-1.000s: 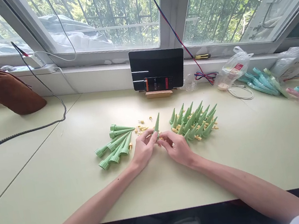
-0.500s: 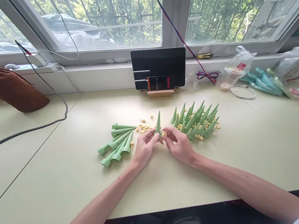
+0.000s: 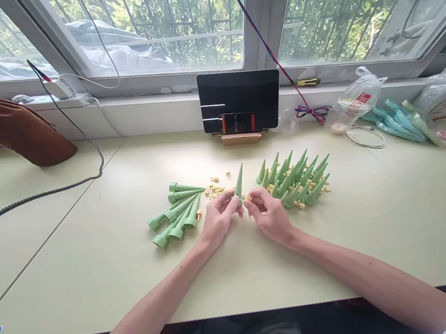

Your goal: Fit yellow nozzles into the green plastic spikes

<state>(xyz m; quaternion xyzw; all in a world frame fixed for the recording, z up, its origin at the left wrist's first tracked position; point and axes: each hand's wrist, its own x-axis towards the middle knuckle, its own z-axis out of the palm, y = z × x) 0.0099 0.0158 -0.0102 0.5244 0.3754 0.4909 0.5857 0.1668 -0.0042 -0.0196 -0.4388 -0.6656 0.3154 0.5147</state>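
My left hand [image 3: 221, 218] grips a green plastic watering spike [image 3: 239, 180] by its wide base, its pointed end up and tilted slightly right. Between the fingertips of my right hand [image 3: 270, 213] is a small yellow valve [image 3: 248, 199], held close against the side of the spike's base. Whether the valve sits in the base cannot be made out. Left of my hands, several green spikes [image 3: 183, 208] lie fanned out with their points inward. Loose yellow valves [image 3: 214, 190] are scattered just beyond my left hand. On the right, many spikes with yellow valves [image 3: 297, 176] stand bunched together.
A phone [image 3: 240, 123] leans on a dark tablet [image 3: 239, 90] at the back of the table. A brown bag [image 3: 14, 127] and a black cable [image 3: 44, 196] are at the left. Plastic bags [image 3: 358, 98] and bundled teal items [image 3: 397, 123] lie at the back right.
The view has shifted slightly. The yellow valve in my right fingers now shows smaller and turned beside the spike's base; my left hand keeps its hold on the spike.
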